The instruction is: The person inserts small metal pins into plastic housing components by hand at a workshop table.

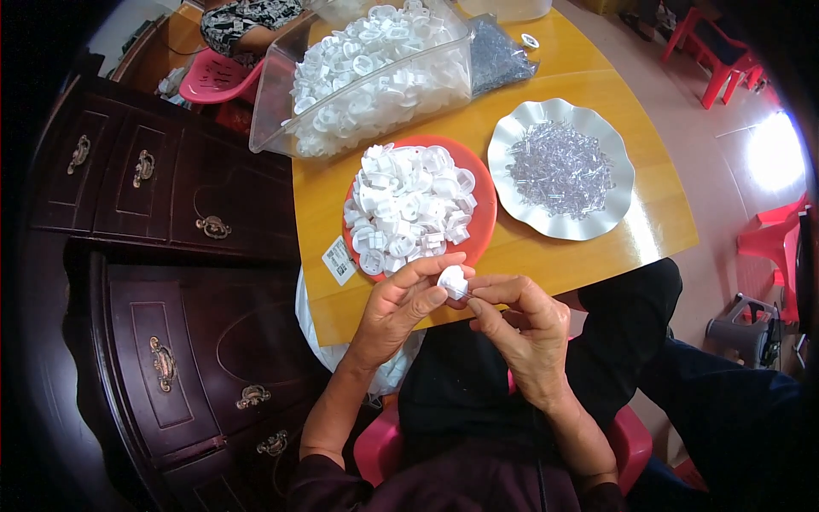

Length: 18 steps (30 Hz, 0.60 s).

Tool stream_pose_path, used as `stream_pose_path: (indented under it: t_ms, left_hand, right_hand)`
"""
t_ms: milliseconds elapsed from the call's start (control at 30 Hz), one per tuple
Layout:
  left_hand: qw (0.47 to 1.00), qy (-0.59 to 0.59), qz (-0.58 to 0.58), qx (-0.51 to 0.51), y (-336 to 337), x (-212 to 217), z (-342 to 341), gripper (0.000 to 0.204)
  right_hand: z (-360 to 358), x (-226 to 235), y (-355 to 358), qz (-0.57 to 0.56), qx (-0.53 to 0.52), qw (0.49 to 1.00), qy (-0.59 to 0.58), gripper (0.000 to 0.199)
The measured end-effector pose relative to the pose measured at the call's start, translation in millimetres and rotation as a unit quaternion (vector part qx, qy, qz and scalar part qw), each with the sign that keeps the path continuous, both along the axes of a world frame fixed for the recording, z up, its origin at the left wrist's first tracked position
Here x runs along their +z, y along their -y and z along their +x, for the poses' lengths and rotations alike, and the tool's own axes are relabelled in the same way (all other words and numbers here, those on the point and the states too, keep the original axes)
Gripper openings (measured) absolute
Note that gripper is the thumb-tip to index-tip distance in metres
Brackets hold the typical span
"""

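Close to the table's front edge, my left hand holds a small white plastic part between thumb and fingers. My right hand is closed in a pinch right beside that part; what sits between its fingertips is too small to make out. Just beyond my left hand, an orange-red plate carries a heap of similar white plastic parts. To its right lies a pale plate with a wavy rim, holding a pile of small clear plastic pieces.
A big clear bin full of white parts stands at the back left of the yellow table. Beside it lies a bag of dark grey contents. A printed label sits left of the plate. Dark drawers flank the left side.
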<state>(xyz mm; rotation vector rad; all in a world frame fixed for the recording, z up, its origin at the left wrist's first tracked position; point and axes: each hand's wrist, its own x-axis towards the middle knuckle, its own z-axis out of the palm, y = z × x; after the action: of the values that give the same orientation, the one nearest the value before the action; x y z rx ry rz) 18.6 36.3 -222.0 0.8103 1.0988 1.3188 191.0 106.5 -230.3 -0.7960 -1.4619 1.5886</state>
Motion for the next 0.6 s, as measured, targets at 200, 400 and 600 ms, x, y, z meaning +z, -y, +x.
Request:
stream_pose_path:
  t_ms: [200,400,600]
  left_hand:
    - [1.000,-0.022,0.003,-0.002,1.1,0.5,-0.6,0.041]
    - [0.998,-0.061,0.016,-0.005,-0.1,2.4,-1.2,0.039]
    - [0.999,-0.051,0.013,-0.011,-0.2,0.9,-2.5,0.041]
  right_hand:
    - [1.1,2.6,0.4,-0.029,0.006,1.000,-0.002,0.011]
    - [2.2,5.2,-2.9,0.060,-0.009,0.997,0.047,0.011]
    - [4.3,7.7,-3.1,0.056,-0.006,0.997,0.056,0.012]
